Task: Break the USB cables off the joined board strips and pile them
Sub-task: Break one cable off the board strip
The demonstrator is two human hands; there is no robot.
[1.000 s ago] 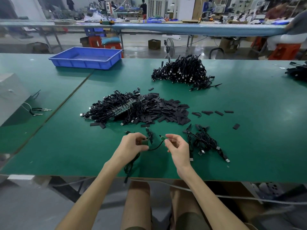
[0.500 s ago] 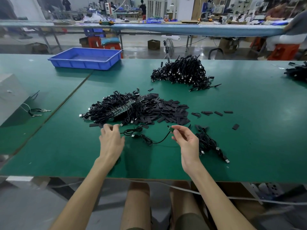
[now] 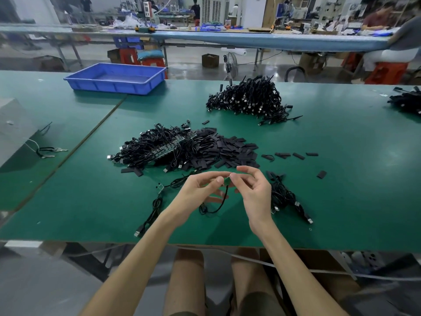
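Near edge of the green matted surface point(image 3: 341, 183), centre: left hand point(image 3: 198, 192) and right hand point(image 3: 256, 195) are held just above it, tips meeting. Both pinch a small green board piece point(image 3: 227, 180). The left fingers point(image 3: 219, 179) are clamped on its left side and the right fingers point(image 3: 233, 177) on its right, with the other right fingers spread loose. A thin black USB cable point(image 3: 216, 208) droops from the piece in a loop under the hands; cannot tell if it touches the surface.

Left of the left forearm, a loose black cable with a silver plug point(image 3: 155, 207) lies flat, plug end by the near edge. Just right of the right hand is a small heap of separated black USB cables point(image 3: 286, 199).

Mid-surface is a big tangle of black cables on green joined board strips point(image 3: 159, 149). A heap of flat black rectangular pieces point(image 3: 230, 149) touches its right side, with a few strays further right. Near the left edge lie metal keys on a black cord point(image 3: 49, 151).

Toward the far edge is a large pile of black USB cables point(image 3: 248, 99). A blue plastic tray point(image 3: 116, 86) sits at the far edge on the left. Another dark cable heap point(image 3: 407, 103) at the right edge is cut off by the frame.
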